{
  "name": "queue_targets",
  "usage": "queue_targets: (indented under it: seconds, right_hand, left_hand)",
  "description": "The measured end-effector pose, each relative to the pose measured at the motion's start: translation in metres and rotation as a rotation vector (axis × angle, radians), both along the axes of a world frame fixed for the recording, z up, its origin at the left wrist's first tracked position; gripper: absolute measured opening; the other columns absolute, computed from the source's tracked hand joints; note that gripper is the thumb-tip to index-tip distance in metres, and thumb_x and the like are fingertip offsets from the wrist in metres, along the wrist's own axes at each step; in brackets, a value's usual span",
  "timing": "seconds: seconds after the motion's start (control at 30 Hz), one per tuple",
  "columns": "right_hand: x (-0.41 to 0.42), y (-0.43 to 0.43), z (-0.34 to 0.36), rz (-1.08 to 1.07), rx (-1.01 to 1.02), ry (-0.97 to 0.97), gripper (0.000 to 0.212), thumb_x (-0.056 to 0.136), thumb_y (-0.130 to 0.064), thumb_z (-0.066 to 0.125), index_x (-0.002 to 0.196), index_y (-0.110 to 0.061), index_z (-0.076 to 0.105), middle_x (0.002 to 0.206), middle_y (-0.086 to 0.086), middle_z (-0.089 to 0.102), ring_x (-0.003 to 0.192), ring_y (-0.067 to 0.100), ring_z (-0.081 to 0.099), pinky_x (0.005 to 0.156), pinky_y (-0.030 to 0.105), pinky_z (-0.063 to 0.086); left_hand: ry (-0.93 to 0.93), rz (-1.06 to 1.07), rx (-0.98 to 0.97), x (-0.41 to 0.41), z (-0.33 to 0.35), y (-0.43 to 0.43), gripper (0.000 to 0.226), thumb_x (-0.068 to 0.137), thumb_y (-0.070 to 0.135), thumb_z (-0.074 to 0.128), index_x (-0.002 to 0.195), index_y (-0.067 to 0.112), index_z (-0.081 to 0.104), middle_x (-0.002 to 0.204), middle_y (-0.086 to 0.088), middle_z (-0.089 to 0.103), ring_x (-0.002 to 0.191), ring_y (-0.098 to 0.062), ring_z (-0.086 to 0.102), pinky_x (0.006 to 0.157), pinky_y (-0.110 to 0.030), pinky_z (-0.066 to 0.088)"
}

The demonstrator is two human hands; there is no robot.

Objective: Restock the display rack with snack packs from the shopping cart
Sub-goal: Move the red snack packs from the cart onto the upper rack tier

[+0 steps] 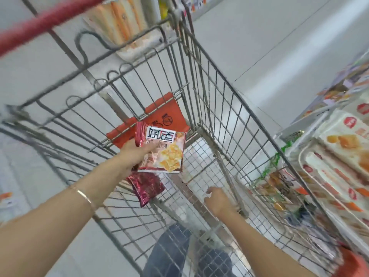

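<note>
1. Near the middle of the frame, the left hand [135,150] gripped a pink-and-white plastic snack pack printed with yellow crackers [164,152], fingers curled round its left edge, and held it above the basket of the grey wire shopping cart [219,96].
2. Just below that hand hung a dark red foil pack [146,188]; whether the same hand held it or it rested against the wire could not be told.
3. Lower and to the right, the right hand [217,198] reached down toward the cart floor with its fingers loosely bent and nothing visible in them.
4. Along the right edge of the frame stood the display rack [311,124], already carrying white packs with orange prints.
5. Behind the held pack, an orange-red plastic seat flap [163,112] hung on the cart's inner gate.
6. The step in hand looked like gathering packs out of the cart, and little stock seemed left in the basket.
7. The next move probably called for lifting the pack clear of the wire sides, swinging right, and setting it in an open slot among the rack's packs.
</note>
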State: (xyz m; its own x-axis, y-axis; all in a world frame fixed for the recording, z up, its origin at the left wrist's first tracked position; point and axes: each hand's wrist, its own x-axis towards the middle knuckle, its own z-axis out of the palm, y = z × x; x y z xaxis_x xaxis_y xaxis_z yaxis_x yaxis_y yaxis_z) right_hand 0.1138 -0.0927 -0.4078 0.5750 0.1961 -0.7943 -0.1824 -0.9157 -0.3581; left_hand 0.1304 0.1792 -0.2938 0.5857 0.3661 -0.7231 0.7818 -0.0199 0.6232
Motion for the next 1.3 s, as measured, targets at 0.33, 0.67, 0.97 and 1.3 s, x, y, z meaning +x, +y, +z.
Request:
queue_targets:
  seconds: [0.33,0.67,0.97,1.3]
  right_hand:
    - [-0.006,0.055,0.020,0.205,0.172,0.038,0.042,0.101,-0.022,0.052,0.142,-0.013,0.047,0.144,0.009,0.051,0.108,0.024,0.063,0.071,0.022,0.046]
    - [-0.012,0.075,0.000,0.234,0.355,0.115,0.055,0.097,-0.022,0.063,0.147,-0.015,0.041,0.151,0.009,0.039,0.128,0.029,0.050,0.087,0.024,0.050]
    - [-0.052,0.178,-0.034,0.551,0.396,-0.017,0.071,0.101,-0.006,0.038,0.157,-0.041,0.011,0.163,0.022,-0.013,0.149,0.049,-0.003,0.122,0.051,0.012]
    - [-0.041,0.189,-0.050,0.566,0.332,-0.173,0.051,0.096,-0.037,0.059,0.141,-0.024,0.039,0.143,0.021,0.036,0.125,0.046,0.044,0.106,0.053,0.042]
  left_hand:
    - [-0.232,0.610,0.128,-0.060,0.043,0.011,0.018,0.094,0.024,0.069,0.108,0.015,0.062,0.096,-0.007,0.072,0.069,-0.016,0.066,0.049,-0.022,0.050]
    - [-0.329,0.713,0.247,-0.070,0.038,-0.007,0.026,0.094,0.014,0.067,0.118,0.011,0.059,0.106,-0.013,0.072,0.080,-0.025,0.065,0.077,-0.041,0.057]
    - [-0.368,0.754,0.214,-0.073,0.024,-0.004,0.014,0.096,0.011,0.065,0.108,0.016,0.060,0.091,-0.005,0.070,0.064,-0.017,0.061,0.063,-0.034,0.054]
    - [-0.353,0.748,0.195,-0.073,0.024,0.000,0.014,0.095,0.011,0.066,0.108,0.014,0.061,0.089,-0.004,0.071,0.071,-0.020,0.066,0.071,-0.039,0.057]
